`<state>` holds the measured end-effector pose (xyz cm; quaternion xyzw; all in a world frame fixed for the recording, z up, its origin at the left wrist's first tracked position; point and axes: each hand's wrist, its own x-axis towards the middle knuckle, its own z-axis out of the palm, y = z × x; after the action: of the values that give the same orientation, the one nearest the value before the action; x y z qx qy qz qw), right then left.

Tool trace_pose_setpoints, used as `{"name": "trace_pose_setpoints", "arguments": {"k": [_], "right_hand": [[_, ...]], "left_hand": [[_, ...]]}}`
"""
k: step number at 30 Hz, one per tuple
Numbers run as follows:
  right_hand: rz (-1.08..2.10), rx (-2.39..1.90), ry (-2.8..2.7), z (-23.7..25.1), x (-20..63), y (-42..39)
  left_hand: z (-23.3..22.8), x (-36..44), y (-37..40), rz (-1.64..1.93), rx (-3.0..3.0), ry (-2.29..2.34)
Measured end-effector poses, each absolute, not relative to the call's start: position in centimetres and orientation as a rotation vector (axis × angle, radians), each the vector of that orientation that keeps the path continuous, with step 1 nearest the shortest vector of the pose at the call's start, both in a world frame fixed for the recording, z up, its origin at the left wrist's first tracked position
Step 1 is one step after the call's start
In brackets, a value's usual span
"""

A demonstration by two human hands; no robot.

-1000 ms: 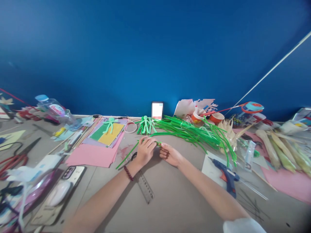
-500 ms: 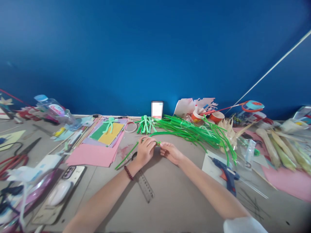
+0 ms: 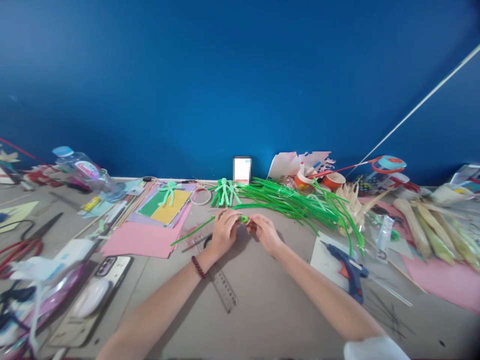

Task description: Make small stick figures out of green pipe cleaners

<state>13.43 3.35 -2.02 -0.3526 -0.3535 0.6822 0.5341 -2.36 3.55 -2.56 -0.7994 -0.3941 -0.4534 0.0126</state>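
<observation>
My left hand [image 3: 224, 231] and my right hand [image 3: 264, 231] meet over the grey table [image 3: 262, 305], both pinching one green pipe cleaner [image 3: 191, 233]. Between the fingertips its end is curled into a small loop [image 3: 244, 219]; the long tail runs out to the left, low over the table. Just behind the hands stand small green pipe-cleaner figures [image 3: 224, 192], and a pile of loose green pipe cleaners [image 3: 300, 202] spreads to the right. A clear ruler [image 3: 221, 285] lies under my left wrist.
A blue glue gun [image 3: 347, 270] lies on white paper at the right. Pink paper [image 3: 144, 239] and coloured sheets lie at the left, with red-handled scissors [image 3: 22, 245], a phone [image 3: 108, 267] and a water bottle [image 3: 84, 170]. Corn husks [image 3: 431, 230] and cups [image 3: 333, 181] crowd the right.
The pipe cleaner's tail has swung further left and flatter. My right hand has moved closer to the left, and the curled loop now shows between the fingertips.
</observation>
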Motion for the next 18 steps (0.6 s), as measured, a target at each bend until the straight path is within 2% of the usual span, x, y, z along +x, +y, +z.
{"name": "trace_pose_setpoints", "arguments": {"k": [10, 18], "right_hand": [[1.123, -1.028, -1.333, -2.15, 14.21, 3.58], [1.094, -0.998, -1.407, -1.71, 14.14, 3.03]], "left_hand": [[-2.24, -2.31, 3.30, -1.424, -2.610, -1.191], [-1.82, -2.54, 2.87, -1.507, -2.694, -1.217]]}}
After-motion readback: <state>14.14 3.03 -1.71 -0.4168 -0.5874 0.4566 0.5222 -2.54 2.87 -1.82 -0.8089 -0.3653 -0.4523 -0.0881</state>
